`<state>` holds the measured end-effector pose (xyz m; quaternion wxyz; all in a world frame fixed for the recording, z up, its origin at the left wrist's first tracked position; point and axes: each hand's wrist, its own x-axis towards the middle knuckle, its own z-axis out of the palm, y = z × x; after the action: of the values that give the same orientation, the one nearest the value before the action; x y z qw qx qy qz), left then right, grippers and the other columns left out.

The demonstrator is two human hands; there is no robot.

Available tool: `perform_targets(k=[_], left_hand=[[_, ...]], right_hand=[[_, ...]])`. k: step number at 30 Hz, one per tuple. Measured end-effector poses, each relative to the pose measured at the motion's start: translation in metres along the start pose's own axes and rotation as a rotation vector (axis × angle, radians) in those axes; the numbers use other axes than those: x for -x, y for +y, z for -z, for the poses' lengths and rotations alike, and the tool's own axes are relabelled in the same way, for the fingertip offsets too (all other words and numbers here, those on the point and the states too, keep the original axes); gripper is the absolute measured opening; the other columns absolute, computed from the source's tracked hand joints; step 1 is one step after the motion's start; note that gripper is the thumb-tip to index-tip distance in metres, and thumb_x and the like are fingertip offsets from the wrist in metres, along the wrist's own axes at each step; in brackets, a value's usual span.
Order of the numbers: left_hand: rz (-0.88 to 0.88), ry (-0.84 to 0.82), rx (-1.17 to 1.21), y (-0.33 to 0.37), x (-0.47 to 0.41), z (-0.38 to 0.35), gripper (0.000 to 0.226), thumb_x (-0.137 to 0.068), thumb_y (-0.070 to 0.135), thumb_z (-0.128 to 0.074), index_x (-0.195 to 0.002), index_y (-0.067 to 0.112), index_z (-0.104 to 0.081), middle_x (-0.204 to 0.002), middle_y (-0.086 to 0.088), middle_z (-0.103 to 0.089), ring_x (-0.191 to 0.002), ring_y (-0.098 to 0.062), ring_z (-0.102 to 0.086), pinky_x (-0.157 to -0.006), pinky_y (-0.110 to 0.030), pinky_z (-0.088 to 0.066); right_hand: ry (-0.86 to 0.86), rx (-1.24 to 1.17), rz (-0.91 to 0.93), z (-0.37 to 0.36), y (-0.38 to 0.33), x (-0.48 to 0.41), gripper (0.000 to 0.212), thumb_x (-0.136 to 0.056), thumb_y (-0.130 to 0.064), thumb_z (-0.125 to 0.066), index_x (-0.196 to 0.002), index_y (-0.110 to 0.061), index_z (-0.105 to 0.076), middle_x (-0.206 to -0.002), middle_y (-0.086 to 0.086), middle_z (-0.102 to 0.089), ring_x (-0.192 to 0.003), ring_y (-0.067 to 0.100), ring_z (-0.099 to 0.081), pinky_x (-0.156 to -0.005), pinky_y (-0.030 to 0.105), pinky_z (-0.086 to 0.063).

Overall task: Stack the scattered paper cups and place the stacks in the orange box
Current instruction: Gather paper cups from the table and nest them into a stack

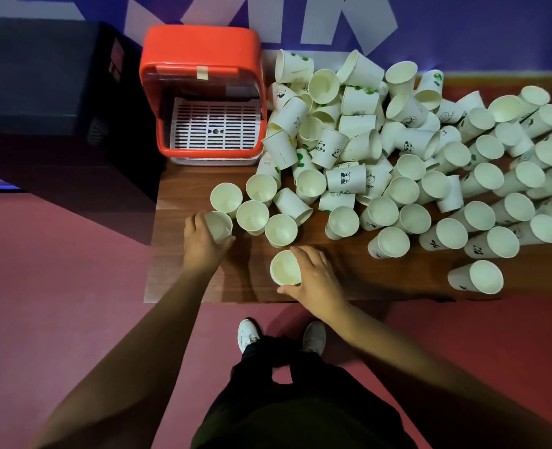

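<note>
A paper cup [219, 225] is gripped by the left hand [203, 244] and a second cup [286, 268] by the right hand [316, 277], on the surface [381, 280] near 12 o'clock. The orange box [200, 50] is set at 11 o'clock. The neighbouring cups [281, 230] could be toppled if either cup is swung low.

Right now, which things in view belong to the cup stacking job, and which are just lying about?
Job:
orange box
scattered paper cups on the wooden table
left hand gripping the left cup
right hand gripping the near cup

Lying about:
dark cabinet left of the box
purple wall
</note>
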<state>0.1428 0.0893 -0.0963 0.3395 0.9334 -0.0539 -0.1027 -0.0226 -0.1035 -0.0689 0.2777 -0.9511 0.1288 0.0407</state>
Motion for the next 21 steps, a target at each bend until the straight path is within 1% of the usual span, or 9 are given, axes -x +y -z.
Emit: perform_targets(k=[3,5,8,11,14,17,18,19,21], left_hand=[[-0.044,0.007,-0.028,-0.006,-0.004,-0.004,0.075,-0.071,0.023,-0.088,-0.130,-0.002,-0.048,-0.126,-0.023,-0.048,-0.114,-0.041,-0.049,-0.095,-0.050,-0.047],[-0.070,0.015,-0.042,-0.011,-0.003,-0.005,0.072,-0.073,0.024,-0.087,-0.129,-0.001,-0.050,-0.125,-0.022,-0.048,-0.112,-0.041,-0.050,-0.093,-0.051,-0.048],[-0.091,0.009,-0.050,-0.012,0.000,-0.003,0.070,-0.073,0.024,-0.087,-0.129,0.001,-0.052,-0.124,-0.021,-0.048,-0.110,-0.041,-0.051,-0.092,-0.050,-0.049],[-0.111,0.039,-0.045,-0.010,0.005,0.006,0.070,-0.069,0.025,-0.089,-0.125,0.001,-0.054,-0.120,-0.020,-0.049,-0.107,-0.038,-0.052,-0.091,-0.049,-0.050],[-0.081,0.056,0.032,0.003,0.024,0.020,0.072,-0.072,0.033,-0.087,-0.128,0.005,-0.052,-0.122,-0.014,-0.046,-0.111,-0.026,-0.048,-0.094,-0.036,-0.046],[-0.170,-0.016,0.185,0.023,0.051,0.029,0.072,-0.072,0.042,-0.081,-0.130,0.011,-0.052,-0.118,-0.005,-0.043,-0.108,-0.005,-0.045,-0.095,-0.015,-0.039],[-0.202,-0.046,0.228,0.030,0.060,0.030,0.072,-0.072,0.043,-0.081,-0.129,0.011,-0.053,-0.116,-0.004,-0.044,-0.107,0.001,-0.044,-0.095,-0.011,-0.038],[-0.225,-0.077,0.266,0.038,0.068,0.030,0.071,-0.072,0.045,-0.080,-0.129,0.012,-0.053,-0.116,-0.004,-0.044,-0.108,0.004,-0.044,-0.095,-0.009,-0.038],[-0.255,-0.142,0.315,0.051,0.081,0.028,0.069,-0.072,0.048,-0.080,-0.127,0.014,-0.054,-0.115,-0.003,-0.044,-0.112,0.001,-0.046,-0.097,-0.010,-0.039]], right_hand=[[0.093,-0.093,-0.120,0.015,0.008,-0.006,0.076,-0.077,-0.049,-0.074,-0.136,-0.009,-0.049,-0.136,0.008,-0.046,-0.128,0.023,-0.040,-0.103,0.035,-0.040],[0.221,-0.099,-0.235,0.029,0.021,-0.013,0.067,-0.082,-0.046,-0.071,-0.132,-0.007,-0.051,-0.133,0.012,-0.046,-0.126,0.028,-0.043,-0.102,0.038,-0.043],[0.306,-0.056,-0.385,0.039,0.048,-0.028,0.067,-0.082,-0.044,-0.071,-0.131,-0.004,-0.050,-0.130,0.018,-0.046,-0.122,0.036,-0.046,-0.097,0.044,-0.045],[0.280,0.012,-0.445,0.043,0.064,-0.045,0.073,-0.078,-0.051,-0.071,-0.132,-0.007,-0.047,-0.129,0.018,-0.045,-0.119,0.037,-0.047,-0.094,0.049,-0.048],[0.230,0.090,-0.465,0.044,0.068,-0.057,0.077,-0.075,-0.051,-0.073,-0.133,-0.009,-0.044,-0.128,0.018,-0.045,-0.115,0.039,-0.047,-0.092,0.048,-0.047],[0.181,0.141,-0.471,0.043,0.073,-0.062,0.080,-0.078,-0.050,-0.072,-0.137,-0.008,-0.040,-0.132,0.019,-0.044,-0.119,0.039,-0.044,-0.098,0.048,-0.041],[0.165,0.150,-0.465,0.043,0.076,-0.063,0.078,-0.080,-0.048,-0.071,-0.138,-0.007,-0.039,-0.132,0.019,-0.045,-0.120,0.039,-0.044,-0.099,0.048,-0.039],[0.153,0.160,-0.452,0.044,0.078,-0.064,0.075,-0.082,-0.046,-0.069,-0.138,-0.006,-0.040,-0.131,0.020,-0.047,-0.119,0.038,-0.044,-0.100,0.047,-0.038],[0.147,0.174,-0.418,0.047,0.083,-0.066,0.070,-0.084,-0.044,-0.067,-0.136,-0.005,-0.042,-0.128,0.019,-0.051,-0.117,0.038,-0.045,-0.099,0.046,-0.038]])
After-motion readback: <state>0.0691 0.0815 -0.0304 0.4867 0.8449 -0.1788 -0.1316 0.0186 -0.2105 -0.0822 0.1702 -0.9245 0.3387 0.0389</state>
